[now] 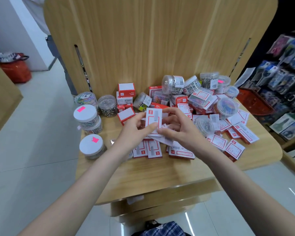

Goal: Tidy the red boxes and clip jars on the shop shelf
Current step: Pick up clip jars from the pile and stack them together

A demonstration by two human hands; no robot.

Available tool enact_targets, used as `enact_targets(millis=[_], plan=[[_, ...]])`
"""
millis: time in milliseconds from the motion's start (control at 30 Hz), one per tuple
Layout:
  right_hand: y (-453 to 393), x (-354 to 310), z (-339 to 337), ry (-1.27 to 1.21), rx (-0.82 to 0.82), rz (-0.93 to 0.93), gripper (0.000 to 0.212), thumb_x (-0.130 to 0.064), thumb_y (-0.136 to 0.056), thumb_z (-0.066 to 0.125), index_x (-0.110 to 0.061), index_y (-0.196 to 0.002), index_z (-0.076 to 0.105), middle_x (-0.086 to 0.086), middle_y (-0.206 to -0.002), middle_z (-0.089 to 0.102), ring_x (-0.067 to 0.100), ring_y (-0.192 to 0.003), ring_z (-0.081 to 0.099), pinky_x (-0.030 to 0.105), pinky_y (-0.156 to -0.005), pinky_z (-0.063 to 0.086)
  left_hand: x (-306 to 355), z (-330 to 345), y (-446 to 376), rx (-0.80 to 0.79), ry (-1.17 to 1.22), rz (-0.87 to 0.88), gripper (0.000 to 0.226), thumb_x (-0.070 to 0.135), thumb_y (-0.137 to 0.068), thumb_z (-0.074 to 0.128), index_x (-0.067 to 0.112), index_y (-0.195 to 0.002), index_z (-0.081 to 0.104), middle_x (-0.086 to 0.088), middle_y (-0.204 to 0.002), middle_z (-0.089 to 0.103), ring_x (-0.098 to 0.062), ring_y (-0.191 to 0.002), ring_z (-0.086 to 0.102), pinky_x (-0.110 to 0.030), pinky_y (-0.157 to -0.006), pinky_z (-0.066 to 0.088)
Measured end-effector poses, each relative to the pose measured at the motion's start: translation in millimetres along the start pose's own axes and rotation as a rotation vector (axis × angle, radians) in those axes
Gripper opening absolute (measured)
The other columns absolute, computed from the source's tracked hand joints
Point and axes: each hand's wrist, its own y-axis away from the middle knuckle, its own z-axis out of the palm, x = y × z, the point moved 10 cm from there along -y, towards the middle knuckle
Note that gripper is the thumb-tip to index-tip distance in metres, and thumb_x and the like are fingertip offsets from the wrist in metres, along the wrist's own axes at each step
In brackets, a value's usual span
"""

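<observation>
Looking down on wooden shelf [160, 171], pale floor tiles [32, 133] at 9 o'clock, hanging goods rack [283, 65] at 3 o'clock. Red boxes [228, 140] heaped centre toward 3 o'clock; clip jars [191, 84] piled at 1 o'clock, more jars upright at 9 o'clock. Both forearms reaching in from 6 o'clock. Left hand [134, 128] and right hand [179, 126] pinching one white-faced box [153, 118] between curled fingers, above the pile.

We hold a small red-and-white cardboard box [152, 119] between our left hand [136, 129] and right hand [175, 126] above the light wooden shelf [160, 172].
</observation>
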Motion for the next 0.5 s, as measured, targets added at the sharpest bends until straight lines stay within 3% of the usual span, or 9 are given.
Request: enact_targets(millis=[67,133,233,333,433,500], plan=[[3.0,6.1,-9.0,0.057,-0.002,0.014,0.048,-0.006,-0.078,0.069,-0.027,-0.112,0.044,0.003,-0.092,0.062,0.013,-0.068,0.054,0.03,-0.069,0.047,-1.1,5.4,0.6,-0.063,-0.171,0.043,0.02,0.025,-0.083,0.065,0.031,-0.102,0.06,0.007,-0.099,0.068,-0.01,-0.089,0.063,-0.025,-0.078,0.052],[8.2,14.2,-15.3,0.246,-0.01,0.012,0.045,-0.001,-0.078,0.064,-0.021,-0.113,0.043,-0.001,-0.088,0.062,0.008,-0.058,0.05,0.022,-0.061,0.04,-2.6,2.9,1.9,-0.06,-0.427,0.1,0.022,0.023,-0.082,0.066,0.027,-0.104,0.062,0.006,-0.101,0.065,-0.011,-0.088,0.062,-0.026,-0.08,0.051],[13.9,18.6,-11.2,0.577,0.006,-0.065,0.033,-0.003,-0.08,0.061,-0.014,-0.11,0.053,0.0,-0.094,0.061,0.016,-0.074,0.055,0.019,-0.068,0.033,-4.1,-1.5,0.7,0.0,-0.68,0.147,0.028,0.01,-0.083,0.063,0.02,-0.109,0.063,0.003,-0.099,0.058,-0.01,-0.083,0.058,-0.026,-0.079,0.048],[12.3,14.6,-4.2,0.706,0.047,-0.13,0.025,-0.003,-0.08,0.061,-0.007,-0.105,0.058,0.008,-0.102,0.057,0.025,-0.09,0.056,0.029,-0.075,0.04,-6.0,6.2,0.4,-0.011,-0.775,0.193,0.032,0.011,-0.082,0.063,0.02,-0.113,0.06,0.002,-0.105,0.058,-0.013,-0.092,0.056,-0.029,-0.082,0.045],[7.4,1.6,-0.5,0.867,0.085,-0.281,0.024,0.002,-0.071,0.066,-0.004,-0.094,0.061,0.013,-0.091,0.06,0.035,-0.081,0.057,0.041,-0.068,0.046,-8.5,11.2,0.0,-0.045,-0.816,0.228,0.03,0.013,-0.083,0.062,0.021,-0.112,0.06,0.005,-0.106,0.056,-0.013,-0.098,0.053,-0.023,-0.08,0.038],[-3.1,-6.5,-5.6,0.894,0.104,-0.3,0.02,-0.001,-0.073,0.064,-0.005,-0.093,0.061,0.013,-0.091,0.06,0.036,-0.082,0.055,0.041,-0.07,0.044,-7.2,3.2,-3.4,-0.015,-0.802,0.214,0.027,0.015,-0.085,0.06,0.02,-0.111,0.061,0.005,-0.107,0.055,-0.013,-0.101,0.051,-0.021,-0.081,0.035]])
